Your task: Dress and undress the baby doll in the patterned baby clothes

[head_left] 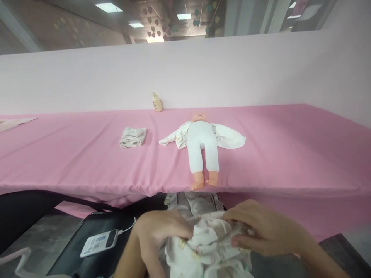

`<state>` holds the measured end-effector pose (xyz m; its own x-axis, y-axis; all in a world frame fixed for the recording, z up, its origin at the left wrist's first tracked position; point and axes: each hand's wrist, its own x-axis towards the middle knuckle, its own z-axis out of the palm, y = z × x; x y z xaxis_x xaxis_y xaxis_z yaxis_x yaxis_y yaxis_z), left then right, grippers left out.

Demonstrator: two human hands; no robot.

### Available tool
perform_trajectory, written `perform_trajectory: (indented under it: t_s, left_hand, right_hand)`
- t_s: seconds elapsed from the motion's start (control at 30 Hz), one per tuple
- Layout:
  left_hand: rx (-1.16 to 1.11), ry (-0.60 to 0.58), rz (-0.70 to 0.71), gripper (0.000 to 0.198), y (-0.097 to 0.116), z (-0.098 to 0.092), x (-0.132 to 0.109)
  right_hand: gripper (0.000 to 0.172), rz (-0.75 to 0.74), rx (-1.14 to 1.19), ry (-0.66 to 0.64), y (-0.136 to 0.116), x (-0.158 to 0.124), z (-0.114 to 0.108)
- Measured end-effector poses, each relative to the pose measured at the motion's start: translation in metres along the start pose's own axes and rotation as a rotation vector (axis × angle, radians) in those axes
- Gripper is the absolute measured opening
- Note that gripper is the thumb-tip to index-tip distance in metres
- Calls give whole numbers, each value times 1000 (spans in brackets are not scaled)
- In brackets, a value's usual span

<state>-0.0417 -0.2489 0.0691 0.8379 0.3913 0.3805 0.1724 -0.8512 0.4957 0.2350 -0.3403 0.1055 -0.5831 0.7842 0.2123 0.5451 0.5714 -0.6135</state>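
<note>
Low in the head view, in front of my body, a bunched white baby garment with a small coloured print [203,247] hangs between both hands. My left hand [162,229] is closed on its left side, fingertips partly hidden in the cloth. On the right side, my right hand [257,227] pinches a gathered, ribbed-looking edge between thumb and fingers. Beyond them a doll [202,143] lies on its back on the pink-covered table, feet toward me. It has a white cloth body, and a white printed top [230,137] spreads out under it on both sides.
A folded stack of printed cloth [133,138] lies left of the doll on the pink tablecloth [72,154]. Against the white wall stands a pump bottle [157,102]. A white power bank [98,243] with a cable rests on a black chair [116,222] at my left.
</note>
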Motion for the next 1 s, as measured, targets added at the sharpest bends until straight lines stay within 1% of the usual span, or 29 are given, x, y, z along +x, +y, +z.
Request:
perform_trajectory:
  t_s: [0.03, 0.07, 0.1, 0.13, 0.17, 0.2, 0.27, 0.33, 0.37, 0.43, 0.47, 0.53, 0.6, 0.7, 0.77, 0.8, 0.87, 0.93, 0.97, 1.0]
  left_hand:
    - [18, -108, 12, 50, 5, -11, 7]
    - [59, -158, -14, 52, 13, -21, 13]
    - [116, -145, -61, 54, 22, -30, 19]
    - [166, -93, -91, 56, 31, -37, 24]
    - [190, -28, -78, 57, 39, -43, 28]
    - [194, 43, -27, 56, 46, -47, 30]
    - [175, 172, 134, 49, 52, -51, 32]
    - [207, 301, 234, 40, 51, -51, 31]
    - [248, 341, 242, 36, 48, -50, 30]
    - [337, 360, 217, 32, 41, -47, 28]
    - [371, 354, 191, 29, 38, -47, 27]
    - [377, 318, 132, 16, 31, -49, 27]
    - [303, 242, 63, 5, 24, -52, 29]
    - [212, 122, -69, 10, 11, -53, 35]
    - [190, 113, -125, 13, 1, -50, 41]
    - [164, 130, -131, 15, -4, -48, 43]
    - [51, 150, -117, 17, -12, -44, 47]
    - [-117, 148, -83, 20, -17, -43, 50]
    - [-194, 144, -64, 21, -19, -43, 50]
    - [-246, 144, -47, 23, -20, -43, 50]
  right_hand:
    - [21, -19, -109, 44, 0, 0, -8]
    - [21, -50, -222, 109, -2, -1, -16]
    - [22, -94, -328, 188, -3, 0, -22]
    - [23, -135, -429, 263, -6, 0, -27]
    - [21, -173, -522, 320, -8, 2, -30]
    - [18, -208, -601, 357, -10, 4, -31]
    - [12, -268, -716, 353, -14, 10, -31]
    - [8, -323, -770, 318, -15, 15, -30]
    - [7, -339, -777, 314, -15, 17, -31]
    - [9, -328, -773, 345, -11, 18, -32]
    - [11, -315, -772, 376, -8, 18, -33]
    - [13, -289, -767, 424, 2, 19, -33]
    - [14, -256, -743, 443, 14, 23, -28]
    - [12, -155, -589, 425, 28, 29, -19]
    - [11, -103, -402, 417, 30, 32, -15]
    - [10, -102, -284, 405, 29, 32, -13]
    - [10, -164, -21, 377, 23, 31, -10]
    - [18, -251, 206, 353, 17, 29, -8]
    - [21, -265, 255, 367, 16, 28, -7]
    - [23, -255, 230, 415, 15, 27, -6]
